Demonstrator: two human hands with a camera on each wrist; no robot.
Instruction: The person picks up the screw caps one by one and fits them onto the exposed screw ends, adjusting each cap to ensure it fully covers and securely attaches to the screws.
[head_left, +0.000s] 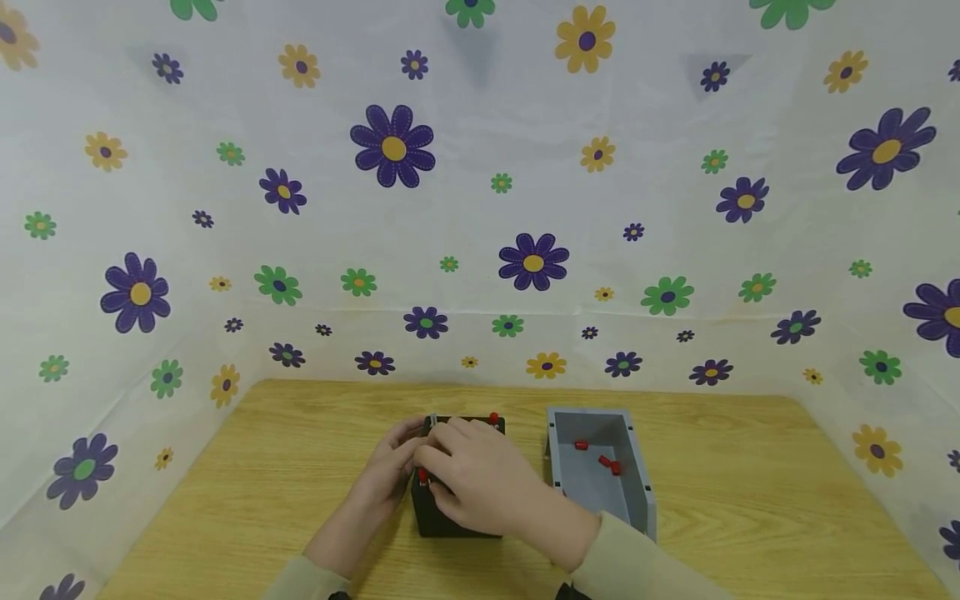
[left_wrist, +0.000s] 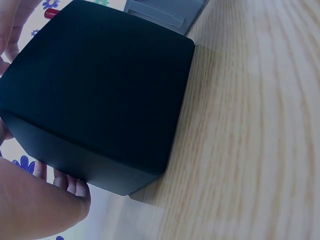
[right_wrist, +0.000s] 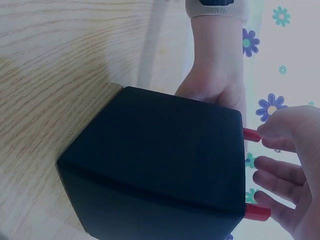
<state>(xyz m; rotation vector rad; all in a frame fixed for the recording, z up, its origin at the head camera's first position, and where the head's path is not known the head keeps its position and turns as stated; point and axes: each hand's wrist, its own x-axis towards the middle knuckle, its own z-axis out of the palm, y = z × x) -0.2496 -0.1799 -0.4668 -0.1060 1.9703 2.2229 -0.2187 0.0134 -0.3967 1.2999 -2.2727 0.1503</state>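
Observation:
A black box (head_left: 457, 518) stands on the table before me, its near face filling much of both wrist views. My left hand (head_left: 385, 471) holds the box at its left side, fingers against the side wall. Over the box top, my right hand (head_left: 487, 479) pinches the end of a red peg (right_wrist: 251, 134) at the near left corner between thumb and forefinger. Another red peg (right_wrist: 257, 212) sticks up at the near right corner, below the right hand's other fingers. At the far right corner a red peg (head_left: 493, 417) shows. The right hand hides most of the top.
To the right of the box stands a grey bin (head_left: 642, 467) with several loose red pegs (head_left: 604, 460) on its floor. My right forearm crosses its near left edge. Flower-printed sheeting (head_left: 465, 208) encloses the wooden table (head_left: 750, 500) at the back and sides.

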